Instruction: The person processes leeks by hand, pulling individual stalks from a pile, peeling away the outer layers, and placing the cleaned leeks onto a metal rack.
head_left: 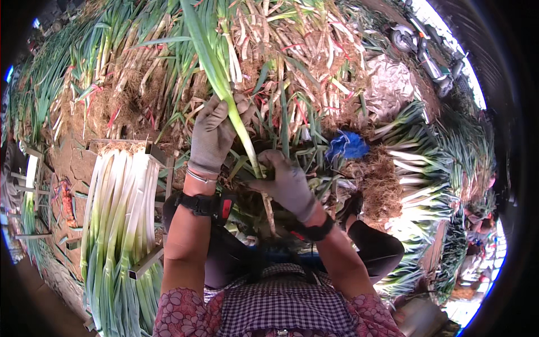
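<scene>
Grey-gloved, the left hand (216,132) curls its fingers round the green stalk of a single leek (241,132), while lower down the right hand (285,182) pinches it, thumb and fingers nearly closed. It slants between them, apparently light, probably slick, leaves bendy; the firmer pale shank looks the safest hold. Out left, bunched leeks (115,213) fill the metal rack (147,262), roots at its far edge.

A long leek with flat green leaves and a slim stem (243,135) is held aslant in the air by the gloved left fingers (215,115) and right fingers (273,158). Its leafy end is pointed up and away; the stem is paled to yellowish green between them, and a thin brownish length is seen below.
</scene>
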`<action>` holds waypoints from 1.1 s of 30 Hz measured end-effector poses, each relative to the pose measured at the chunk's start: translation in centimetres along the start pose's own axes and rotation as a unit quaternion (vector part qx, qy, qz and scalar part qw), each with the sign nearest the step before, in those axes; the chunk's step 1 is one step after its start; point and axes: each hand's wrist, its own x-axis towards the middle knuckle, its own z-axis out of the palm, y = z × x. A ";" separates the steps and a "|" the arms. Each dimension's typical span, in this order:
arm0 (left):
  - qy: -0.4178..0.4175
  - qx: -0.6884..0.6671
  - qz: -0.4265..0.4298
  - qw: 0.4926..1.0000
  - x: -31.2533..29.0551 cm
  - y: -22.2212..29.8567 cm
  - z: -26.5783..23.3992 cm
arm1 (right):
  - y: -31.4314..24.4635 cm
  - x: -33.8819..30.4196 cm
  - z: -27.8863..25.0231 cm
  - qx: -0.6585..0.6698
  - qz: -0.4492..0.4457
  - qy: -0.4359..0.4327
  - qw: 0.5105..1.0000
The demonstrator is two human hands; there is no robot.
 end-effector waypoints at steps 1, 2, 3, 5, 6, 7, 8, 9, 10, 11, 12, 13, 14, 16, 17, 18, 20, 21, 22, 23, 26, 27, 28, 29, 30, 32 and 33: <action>-0.005 0.005 0.023 1.000 -0.1 0.1 0.5 | -0.1 -0.1 0.8 -0.013 0.022 0.011 1.000; -0.006 0.002 0.022 1.000 -0.4 0.5 1.7 | 0.4 -0.2 1.1 -0.012 0.021 0.010 1.000; -0.005 0.002 0.023 1.000 -0.4 0.3 1.5 | 1.0 -0.1 1.4 0.003 0.035 0.021 0.999; 0.012 -0.001 -0.027 1.000 -0.8 -0.1 1.0 | 1.3 -0.4 1.7 0.017 0.050 0.030 0.998; 0.012 -0.002 -0.028 1.000 -0.9 -0.3 0.8 | 1.4 -0.7 1.6 0.009 0.056 0.023 0.998; 0.026 -0.002 -0.032 0.999 -0.9 -0.6 0.6 | 1.6 -0.9 1.6 0.000 0.064 0.016 0.998; 0.040 -0.003 -0.038 0.998 -0.9 -0.9 0.4 | 1.9 -1.2 1.5 -0.001 0.065 0.018 0.998; 0.054 -0.004 -0.043 0.998 -0.9 -1.3 0.2 | 2.2 -1.7 1.4 0.004 0.017 0.017 1.000; 0.055 0.007 -0.033 0.998 -0.8 -1.2 0.0 | 2.3 -2.1 1.3 0.011 -0.031 0.016 0.999; 0.055 0.007 -0.034 0.998 -0.7 -1.0 -0.2 | 2.3 -2.7 1.1 0.011 -0.031 0.016 0.999; 0.081 0.029 -0.028 0.996 -0.6 -0.7 -0.5 | 2.1 -3.4 0.7 0.054 -0.054 0.017 0.997; 0.108 0.050 -0.022 0.993 -0.6 -0.4 -0.4 | 1.9 -3.9 0.3 0.097 -0.077 0.017 0.992; 0.093 0.053 -0.008 0.994 -0.5 0.0 -0.1 | 1.7 -4.2 0.2 0.169 -0.070 0.024 0.983; 0.090 0.056 0.027 0.994 0.1 -0.1 -0.6 | 2.2 -5.7 -0.7 0.181 -0.034 -0.067 0.981; 0.086 0.062 0.062 0.992 0.2 0.3 -0.6 | 2.7 -6.7 -1.1 0.196 0.002 -0.155 0.968; 0.113 0.074 0.046 0.990 0.0 1.0 -0.8 | 3.2 -8.6 -1.4 0.162 0.026 -0.173 0.971; 0.096 0.069 0.067 0.991 0.2 1.7 -0.3 | 5.9 -10.5 -1.5 0.090 0.077 -0.109 0.987; 0.084 0.059 0.089 0.991 0.4 1.8 -0.3 | 7.2 -11.3 -1.4 0.021 0.127 -0.047 0.991; 0.089 0.061 0.091 0.990 0.1 1.8 -0.7 | 5.2 -8.7 -2.2 0.098 0.104 -0.066 0.987; 0.076 0.061 0.082 0.992 -0.1 1.7 -0.9 | 2.9 -6.8 -2.5 0.110 0.146 -0.049 0.982; 0.064 0.047 0.084 0.993 0.1 0.5 0.0 | 0.9 -1.6 1.7 0.074 0.082 0.054 0.992; 0.076 0.037 0.102 0.991 -0.2 0.6 0.0 | 1.0 -0.6 3.3 0.033 -0.027 0.128 0.991; 0.061 0.055 0.097 0.992 -0.3 0.8 0.2 | 1.6 -0.4 3.5 0.032 -0.029 0.129 0.991; 0.058 0.055 0.098 0.992 -0.3 0.9 0.4 | 2.3 -0.1 3.5 0.116 0.047 0.100 0.987; 0.028 0.054 0.035 0.998 -0.2 0.8 0.6 | 3.0 0.0 3.3 0.197 0.122 0.069 0.970; 0.016 0.070 -0.026 0.997 -0.9 0.9 0.3 | 3.1 -1.2 1.9 0.178 0.150 0.028 0.972; 0.018 0.070 -0.024 0.997 -1.2 1.2 0.0 | 3.4 -2.2 0.7 0.154 0.180 -0.007 0.971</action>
